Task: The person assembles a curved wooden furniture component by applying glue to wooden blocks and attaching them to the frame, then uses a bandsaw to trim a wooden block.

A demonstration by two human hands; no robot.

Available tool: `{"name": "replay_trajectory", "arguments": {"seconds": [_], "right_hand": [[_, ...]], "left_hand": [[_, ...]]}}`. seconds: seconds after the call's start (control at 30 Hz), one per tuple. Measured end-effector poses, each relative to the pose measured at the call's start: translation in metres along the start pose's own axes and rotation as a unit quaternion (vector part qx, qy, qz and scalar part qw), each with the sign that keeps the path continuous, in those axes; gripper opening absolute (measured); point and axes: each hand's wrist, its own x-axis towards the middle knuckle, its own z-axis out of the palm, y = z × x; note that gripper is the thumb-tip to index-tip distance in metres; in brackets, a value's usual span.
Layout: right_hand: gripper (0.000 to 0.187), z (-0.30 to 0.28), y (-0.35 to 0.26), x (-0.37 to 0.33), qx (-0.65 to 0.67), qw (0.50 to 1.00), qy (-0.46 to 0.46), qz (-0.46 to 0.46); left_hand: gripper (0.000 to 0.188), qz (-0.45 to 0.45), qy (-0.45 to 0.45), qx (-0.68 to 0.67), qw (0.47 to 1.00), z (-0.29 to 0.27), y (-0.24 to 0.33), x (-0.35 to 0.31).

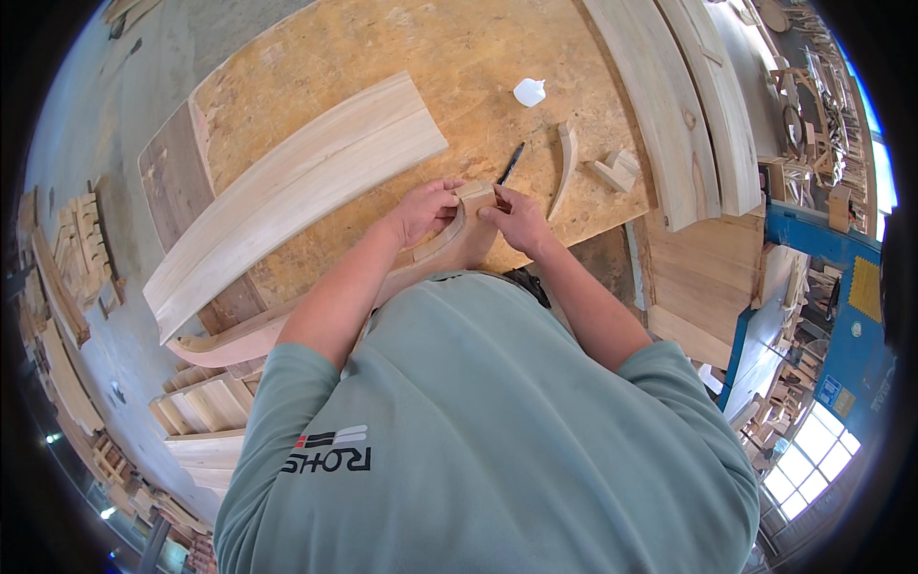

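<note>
A long curved wooden piece (472,235) lies along the near side of the table, close against my body. Its squared end rises between my two hands. My left hand (427,211) is closed on the left side of that end, fingers bent around its edge. On the other side, my right hand (521,223) pinches the same end between thumb and fingers. Just beyond the right fingertips lies a black pen (512,163). My left forearm and body hide part of the piece's length, which shows again at the lower left.
A wide curved board (306,182) lies across the table (373,38) on the left. Farther back stands a small white bottle (529,93). To the right are a thin curved offcut (566,165) and a small wooden block (617,170). Long boards (660,105) line the right edge.
</note>
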Motion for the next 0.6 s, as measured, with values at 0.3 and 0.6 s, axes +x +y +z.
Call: {"name": "replay_trajectory", "arguments": {"seconds": [0.3,0.6], "right_hand": [[0.055,0.003,0.006,0.003,-0.013,1.0,0.002,0.003],[0.058,0.002,-0.004,-0.012,0.074,0.997,-0.015,-0.015]], "left_hand": [[0.076,0.19,0.141,0.25,0.939,0.013,-0.041,0.007],[0.06,0.188,0.118,0.25,0.942,0.021,-0.03,-0.014]]}}
